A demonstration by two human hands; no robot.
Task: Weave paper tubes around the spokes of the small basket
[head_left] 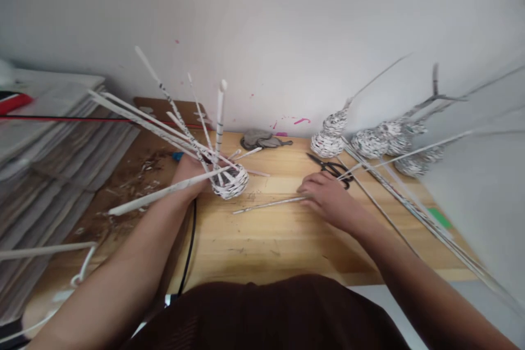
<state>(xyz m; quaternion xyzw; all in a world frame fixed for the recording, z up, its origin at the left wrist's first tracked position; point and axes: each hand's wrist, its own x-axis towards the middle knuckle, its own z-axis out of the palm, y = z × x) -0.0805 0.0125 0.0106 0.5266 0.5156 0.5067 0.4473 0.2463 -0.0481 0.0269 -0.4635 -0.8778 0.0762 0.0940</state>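
My left hand [199, 167] is mostly hidden behind a small woven paper basket [230, 185], which it holds from the far left side. Several white paper tubes [164, 190] stick out from this round piece toward the left and upward. Over on the right, my right hand [322, 191] is closed around a thin paper tube [268, 205], whose one end points left above the wooden table. Close behind the right hand lie black-handled scissors [332, 166], partly covered by the fingers and a tube.
Several gourd-shaped woven pieces [327, 142] stand against the wall at the right. Long loose paper tubes [406, 208] lie along the table's right side. A grey cloth-like bundle [262, 139] rests at the back. Stacked paper [49, 175] fills the left, beside a black cable [191, 246].
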